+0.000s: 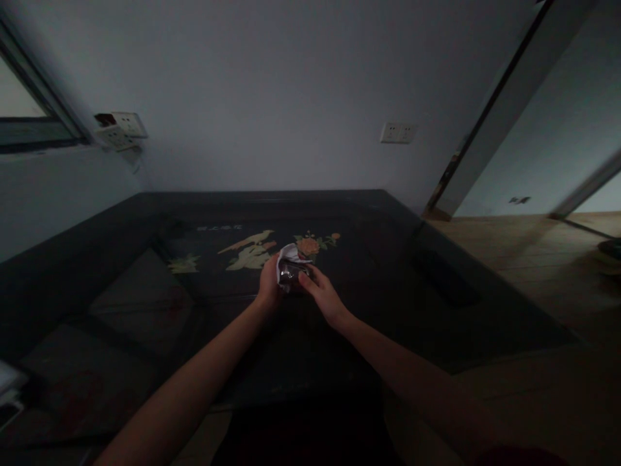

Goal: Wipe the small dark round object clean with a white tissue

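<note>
A small dark, shiny, boxy object (pixel 290 273) is held between my two hands above the dark table; its exact kind cannot be made out. Against its far and left sides lies a crumpled white tissue or cloth (pixel 287 252). My left hand (pixel 270 279) is closed around the white tissue or cloth at the left, its fingers partly hidden behind it. From the right, my right hand (pixel 321 290) grips the dark object, thumb on its near face and fingers behind.
The dark glossy table (pixel 310 349) bears a bird-and-flower picture (pixel 252 251). A long black object (pixel 446 278) lies at its right. A white item (pixel 10 388) shows at the left edge. Wall sockets (pixel 398 133) are behind, with a power adapter (pixel 115 136) at the left.
</note>
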{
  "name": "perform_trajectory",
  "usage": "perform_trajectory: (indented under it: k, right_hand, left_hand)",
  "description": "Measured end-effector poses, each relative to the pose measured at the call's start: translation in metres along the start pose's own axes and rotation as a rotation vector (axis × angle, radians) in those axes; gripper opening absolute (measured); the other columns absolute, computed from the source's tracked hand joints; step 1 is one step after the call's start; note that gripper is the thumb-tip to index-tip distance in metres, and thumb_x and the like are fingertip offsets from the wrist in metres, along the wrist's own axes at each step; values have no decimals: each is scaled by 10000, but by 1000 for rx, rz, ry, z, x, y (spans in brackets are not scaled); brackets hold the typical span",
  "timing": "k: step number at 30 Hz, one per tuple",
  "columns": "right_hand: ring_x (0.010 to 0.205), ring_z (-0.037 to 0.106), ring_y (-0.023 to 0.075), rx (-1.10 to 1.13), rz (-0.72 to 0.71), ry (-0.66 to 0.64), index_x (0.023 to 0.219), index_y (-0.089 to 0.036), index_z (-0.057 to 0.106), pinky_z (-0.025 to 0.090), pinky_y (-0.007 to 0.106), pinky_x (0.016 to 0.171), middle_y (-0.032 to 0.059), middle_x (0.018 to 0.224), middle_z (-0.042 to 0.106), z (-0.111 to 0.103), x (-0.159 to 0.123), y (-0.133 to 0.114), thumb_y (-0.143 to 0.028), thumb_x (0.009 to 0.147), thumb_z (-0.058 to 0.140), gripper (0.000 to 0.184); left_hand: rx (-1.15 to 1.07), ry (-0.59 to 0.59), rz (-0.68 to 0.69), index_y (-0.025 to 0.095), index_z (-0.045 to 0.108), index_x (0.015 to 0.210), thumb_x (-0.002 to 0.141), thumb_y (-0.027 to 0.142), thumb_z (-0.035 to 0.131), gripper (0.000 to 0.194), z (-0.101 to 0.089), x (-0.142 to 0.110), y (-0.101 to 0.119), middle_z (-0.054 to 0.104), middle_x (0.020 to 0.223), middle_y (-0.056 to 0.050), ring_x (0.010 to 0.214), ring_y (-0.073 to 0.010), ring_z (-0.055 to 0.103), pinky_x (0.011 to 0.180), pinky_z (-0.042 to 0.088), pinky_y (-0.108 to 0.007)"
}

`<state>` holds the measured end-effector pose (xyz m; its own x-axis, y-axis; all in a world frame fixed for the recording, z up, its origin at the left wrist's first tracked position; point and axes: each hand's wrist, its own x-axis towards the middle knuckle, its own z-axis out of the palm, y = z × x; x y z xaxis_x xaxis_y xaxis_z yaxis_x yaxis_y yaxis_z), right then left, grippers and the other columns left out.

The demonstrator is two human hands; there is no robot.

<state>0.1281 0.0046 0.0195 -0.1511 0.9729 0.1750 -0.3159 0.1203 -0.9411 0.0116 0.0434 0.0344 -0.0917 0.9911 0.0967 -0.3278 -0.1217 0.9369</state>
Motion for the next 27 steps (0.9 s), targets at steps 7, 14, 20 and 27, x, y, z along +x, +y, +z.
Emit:
perform_trajectory:
  k: [7,14,20,27]
  right_hand:
    - [1043,626,231,74,50,-21,1091,-237,629,471,403,958,47,1128,675,-1,3,2,-543,721,695,484]
    - [1015,609,216,-55,-7,99,1025,-213,632,441,373,965,43,1057,681,-7,8,13,-445,696,733,415]
    - [1014,614,217,-61,-11,59,1065,-219,616,451,364,949,41,1050,684,-5,5,8,-435,719,716,420]
    - [1039,617,221,-63,-22,21,1072,-234,625,454,367,966,26,1073,690,-2,-1,-6,-488,725,709,438]
  left_hand:
    - [-67,10,-17,169,671,751,753,343,496,246,3,-4,-4,666,718,-29,674,-174,610,652,475,-263]
    - [499,-94,514,206,691,849,860,310,473,242,-1,-16,1,675,865,-60,859,-217,592,828,432,-317]
    - [449,-102,441,197,690,778,838,293,486,233,0,-11,4,657,776,-41,766,-196,588,728,438,-289]
    - [-14,-9,-23,171,632,678,739,325,553,183,-1,7,-4,630,628,-2,606,-157,585,624,464,-268]
